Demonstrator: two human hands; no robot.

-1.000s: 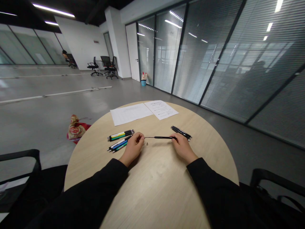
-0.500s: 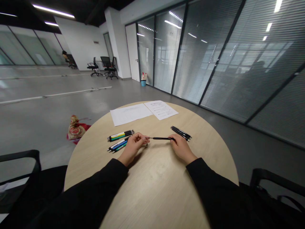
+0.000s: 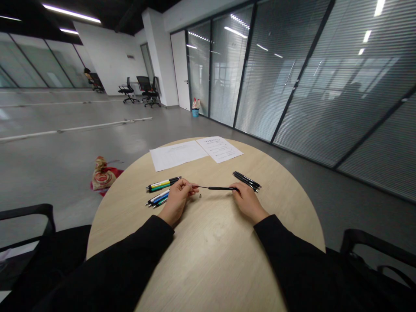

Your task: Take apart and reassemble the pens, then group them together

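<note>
My right hand (image 3: 247, 201) is closed on a black pen (image 3: 218, 188) held level just above the round wooden table (image 3: 211, 242). My left hand (image 3: 178, 197) pinches the thin refill end that sticks out of that pen toward the left. A tiny grey part (image 3: 200, 196) lies on the table below the refill. Several coloured pens (image 3: 162, 184) lie just left of my left hand, some partly hidden by its fingers (image 3: 158, 198). A few black pens (image 3: 247, 180) lie beyond my right hand.
Two white printed sheets (image 3: 195, 152) lie at the table's far edge. A red and yellow bag (image 3: 103, 177) sits on the floor at the left. Black chairs stand at the left (image 3: 29, 221) and right (image 3: 373, 255). Glass partitions run along the right.
My left hand moved in toward the pen half a second ago, then drew back left, so more of the thin refill shows now. My right hand stayed put.
</note>
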